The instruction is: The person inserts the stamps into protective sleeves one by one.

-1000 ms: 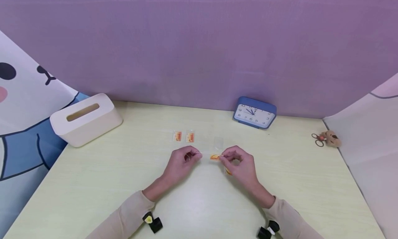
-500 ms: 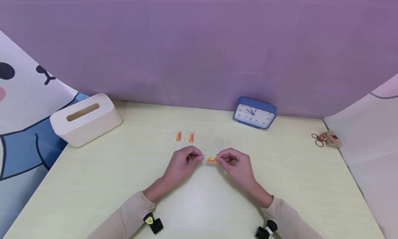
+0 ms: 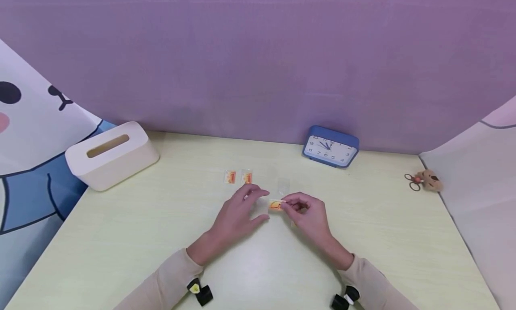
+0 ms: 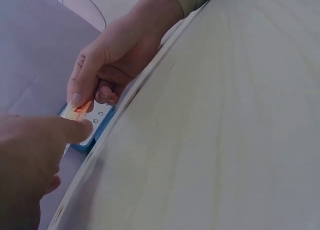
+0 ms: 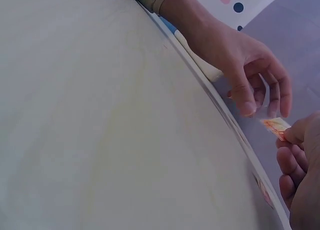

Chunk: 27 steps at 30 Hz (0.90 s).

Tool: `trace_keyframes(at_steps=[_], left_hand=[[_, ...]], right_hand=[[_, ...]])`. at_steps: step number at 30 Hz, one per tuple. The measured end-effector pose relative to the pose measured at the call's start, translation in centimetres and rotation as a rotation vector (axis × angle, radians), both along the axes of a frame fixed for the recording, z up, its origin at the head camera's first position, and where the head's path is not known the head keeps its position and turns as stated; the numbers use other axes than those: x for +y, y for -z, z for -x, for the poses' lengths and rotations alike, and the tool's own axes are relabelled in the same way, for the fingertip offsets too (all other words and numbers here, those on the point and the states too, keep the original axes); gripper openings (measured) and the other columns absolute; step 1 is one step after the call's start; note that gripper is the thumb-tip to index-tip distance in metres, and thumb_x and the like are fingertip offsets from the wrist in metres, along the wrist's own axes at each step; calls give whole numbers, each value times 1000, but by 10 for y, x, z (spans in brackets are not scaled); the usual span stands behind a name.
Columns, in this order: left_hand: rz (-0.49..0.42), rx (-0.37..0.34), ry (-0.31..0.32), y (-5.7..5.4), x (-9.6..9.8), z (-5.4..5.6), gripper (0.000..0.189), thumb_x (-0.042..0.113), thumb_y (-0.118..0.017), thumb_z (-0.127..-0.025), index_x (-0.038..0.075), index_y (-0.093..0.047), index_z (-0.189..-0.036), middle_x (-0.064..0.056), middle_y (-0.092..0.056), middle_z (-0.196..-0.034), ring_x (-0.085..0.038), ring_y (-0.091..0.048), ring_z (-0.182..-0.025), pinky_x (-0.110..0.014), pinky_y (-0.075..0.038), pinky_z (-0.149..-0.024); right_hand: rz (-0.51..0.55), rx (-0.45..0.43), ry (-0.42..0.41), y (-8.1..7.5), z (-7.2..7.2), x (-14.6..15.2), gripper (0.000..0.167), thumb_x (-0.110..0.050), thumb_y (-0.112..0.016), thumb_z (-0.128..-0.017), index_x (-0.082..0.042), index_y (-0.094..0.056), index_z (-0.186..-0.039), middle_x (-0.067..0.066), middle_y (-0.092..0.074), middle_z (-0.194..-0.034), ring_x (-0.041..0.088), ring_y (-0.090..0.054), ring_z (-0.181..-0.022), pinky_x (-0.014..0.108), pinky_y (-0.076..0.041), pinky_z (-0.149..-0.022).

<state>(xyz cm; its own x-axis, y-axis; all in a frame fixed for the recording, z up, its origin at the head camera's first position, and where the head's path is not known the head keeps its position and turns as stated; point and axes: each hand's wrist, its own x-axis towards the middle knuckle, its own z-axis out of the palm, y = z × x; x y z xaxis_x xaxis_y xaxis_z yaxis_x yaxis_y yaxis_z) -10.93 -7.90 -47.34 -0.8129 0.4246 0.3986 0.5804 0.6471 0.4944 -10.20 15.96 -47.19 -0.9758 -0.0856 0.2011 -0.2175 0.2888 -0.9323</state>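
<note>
My right hand (image 3: 309,215) pinches a small orange-and-yellow card (image 3: 276,205) by its right end, thumb against fingertips. A clear film, perhaps a plastic sleeve (image 3: 262,206), extends from the card's left side toward my left hand (image 3: 235,217). That hand has thumb and fingers spread apart around the film; whether it touches is unclear. In the right wrist view the card (image 5: 274,126) sticks out from my right fingertips, facing the left hand's open fingers. Two similar cards in clear sleeves, a left one (image 3: 230,177) and a right one (image 3: 247,175), lie beyond my left hand.
An empty-looking clear sleeve (image 3: 283,185) lies beyond my right hand. Another orange piece (image 3: 293,223) is mostly hidden under that hand. A blue clock (image 3: 330,146) and a white tissue box (image 3: 112,155) stand at the back; a brown plush keyring (image 3: 428,180) lies far right.
My left thumb and fingers, pinched together before, have spread apart. The right hand has shifted slightly left with the card, which now faces up more.
</note>
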Motion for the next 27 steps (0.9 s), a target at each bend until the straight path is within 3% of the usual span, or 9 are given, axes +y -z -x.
trace_keyframes(at_steps=[3,7,20,27], left_hand=[[55,82,11,0,2,0,57,28,-99,-87,16,-73,-136,-5,-65,-135,-22,-66,-115,-36,-63,-83],[72,141,9,-2,5,-1,49,27,-98,-87,14,-77,-130,-5,-69,-129,-22,-66,-115,-35,-63,-86],[44,205,-1,1,6,-2,44,26,-95,-90,11,-78,-128,-5,-72,-122,-22,-69,-114,-36,-63,-90],[3,229,-23,1,4,0,47,27,-98,-87,9,-78,-126,-6,-73,-119,-23,-70,-113,-37,-63,-93]], right_hand=[[-4,-3,3,0,0,0,10,4,-86,-93,-3,-85,-100,9,-81,-89,10,-67,-74,20,-57,-68],[-5,-9,8,0,0,0,12,6,-86,-92,-2,-86,-100,10,-81,-88,9,-66,-72,19,-56,-66],[11,-10,6,-4,-3,1,13,3,-85,-95,0,-85,-107,11,-80,-91,10,-66,-74,18,-55,-65],[-4,14,18,-2,-5,7,8,3,-82,-98,-5,-83,-102,6,-76,-88,13,-65,-75,19,-55,-71]])
